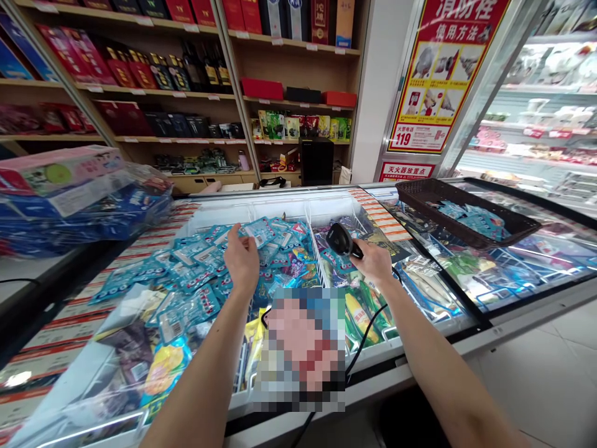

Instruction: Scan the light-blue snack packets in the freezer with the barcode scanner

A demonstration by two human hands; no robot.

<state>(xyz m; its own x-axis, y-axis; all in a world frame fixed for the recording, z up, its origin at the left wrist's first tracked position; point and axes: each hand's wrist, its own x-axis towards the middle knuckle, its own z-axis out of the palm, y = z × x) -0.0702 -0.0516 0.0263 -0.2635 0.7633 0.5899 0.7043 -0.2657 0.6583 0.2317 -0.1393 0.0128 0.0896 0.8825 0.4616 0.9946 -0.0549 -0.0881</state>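
**Q:** Where is the packet located?
**A:** The blue packet [260, 233] is located left of the white wire divider [319, 261], on a heap of similar packets [191, 258]. Its long axis cannot be determined among the overlapping edges.

**Q:** Which hand is nearer?
**A:** The left hand [242, 258], also left of the divider. The packet is positioned at its fingertips, on the side toward the divider. The fingers are partly curled; whether the packet is gripped cannot be told.

**Q:** And the scanner?
**A:** The black scanner [339, 239] is held right of the divider by the right hand [374, 261], with fingers closed around the handle. Its long axis is slanted from that hand toward the divider, across which the packet is found.
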